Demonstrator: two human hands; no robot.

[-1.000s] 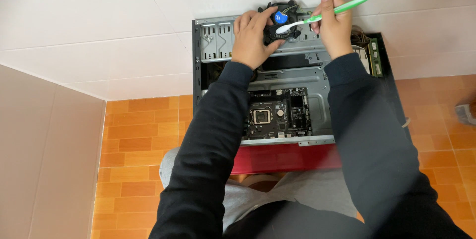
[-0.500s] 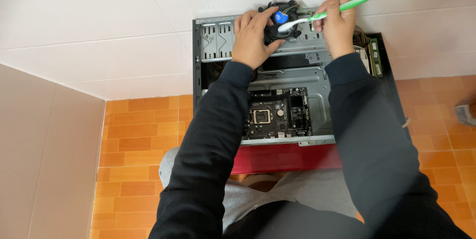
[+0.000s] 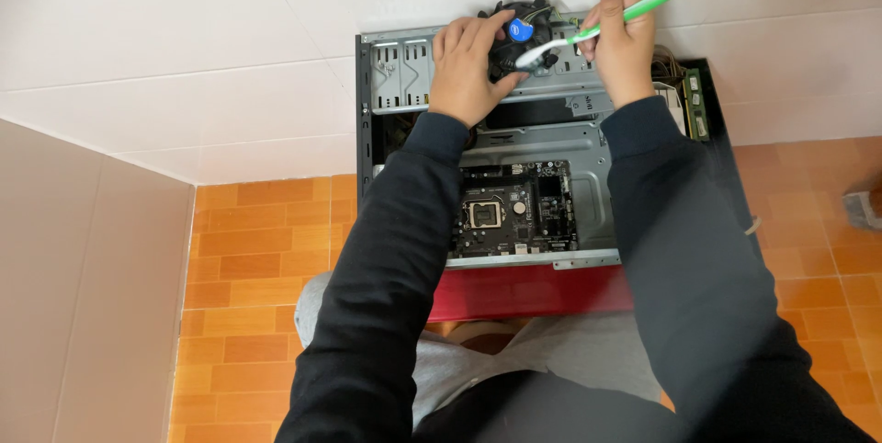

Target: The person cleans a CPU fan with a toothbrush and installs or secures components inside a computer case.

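Left hand (image 3: 469, 71) clasps the round black cooler fan (image 3: 522, 34); right hand (image 3: 623, 48) pinches a green plastic toothbrush (image 3: 634, 13), bristles slanting down-left onto it.

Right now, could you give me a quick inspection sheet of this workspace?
Surface: open computer case lying on its side, over orange floor tiles.
Job's things: black cooling fan with blue centre, at the case's far edge; green toothbrush, bristles at the fan.
Clutter: green memory stick beside the case.
Hands: left hand grips the fan; right hand holds the toothbrush.
Cables: thin wires by the fan, ends hidden.
Surroundings: circuit board inside the case, red front panel, white wall.
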